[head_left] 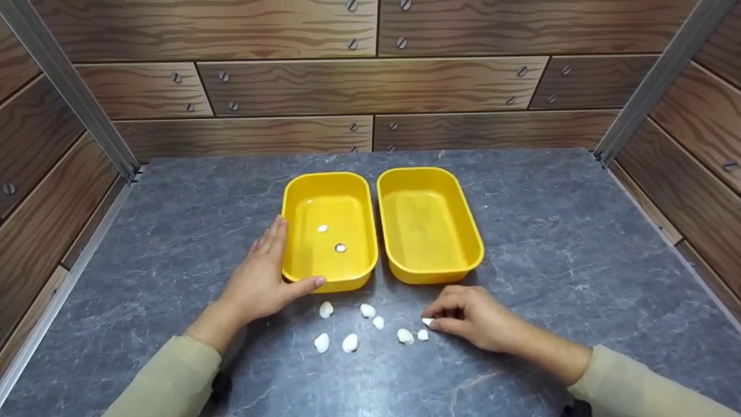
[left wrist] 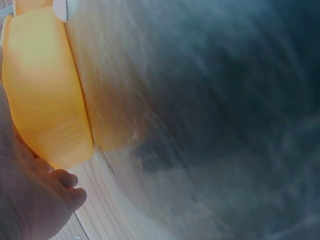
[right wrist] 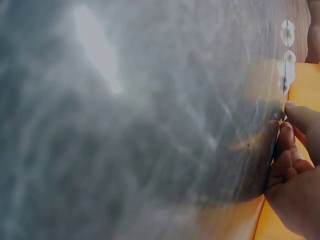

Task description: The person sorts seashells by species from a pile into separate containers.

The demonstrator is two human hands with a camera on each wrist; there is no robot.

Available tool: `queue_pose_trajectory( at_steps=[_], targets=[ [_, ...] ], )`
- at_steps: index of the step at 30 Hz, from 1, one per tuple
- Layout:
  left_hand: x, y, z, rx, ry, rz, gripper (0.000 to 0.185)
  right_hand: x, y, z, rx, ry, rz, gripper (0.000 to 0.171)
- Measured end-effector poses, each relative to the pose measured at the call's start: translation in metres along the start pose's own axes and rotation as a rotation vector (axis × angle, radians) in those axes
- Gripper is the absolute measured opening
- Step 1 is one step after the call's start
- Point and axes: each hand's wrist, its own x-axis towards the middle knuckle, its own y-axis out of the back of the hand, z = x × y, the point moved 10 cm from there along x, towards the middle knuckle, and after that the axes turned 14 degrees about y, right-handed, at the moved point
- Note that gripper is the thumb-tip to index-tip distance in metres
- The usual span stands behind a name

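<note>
- The left hand (head_left: 255, 286), fingers straight and thumb spread, rested against the left tray (head_left: 347, 214).
- That smooth yellow, round-cornered tray contained two pale pieces (head_left: 340, 248), too small to make out.
- Seven rounded white shells (head_left: 350, 343) lay on the grey-veined table (head_left: 550, 231).
- The matching right tray (head_left: 428, 226) stood just beside.
- The right hand (head_left: 477, 321) pinched a white shell (head_left: 427, 321), mostly hidden by its fingertips.

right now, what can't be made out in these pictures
Head view: part of the pinched shell, covered by the right hand; the dark-rimmed piece in the left tray, too small to identify.
Left wrist view: that tray's inside, hidden by its own wall; the left hand, partly cut off by the left edge.
Right wrist view: how many loose shells, blurred and overlapping.
</note>
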Motion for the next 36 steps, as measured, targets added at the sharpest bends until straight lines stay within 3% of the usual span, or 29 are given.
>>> queue_pose_trajectory(
  at_steps=[12,21,27,36],
  targets=[
    [0.0006,-0.0002,0.0006,0.008,0.018,-0.001,0.128,0.0001,0.0019,-0.0001,0.025,0.000,0.013,0.011],
    [0.0003,-0.0003,0.0002,0.006,0.017,0.003,0.127,0.0016,0.0034,-0.0046,0.040,0.066,0.038,0.011],
    [-0.0024,-0.0007,-0.0006,0.016,0.009,0.014,0.127,0.0006,-0.0002,-0.0038,0.053,0.045,0.027,0.011],
    [0.0009,0.0008,0.0019,0.014,0.002,0.025,0.127,0.0023,0.0042,-0.0049,0.021,0.069,0.043,0.010]
  ],
)
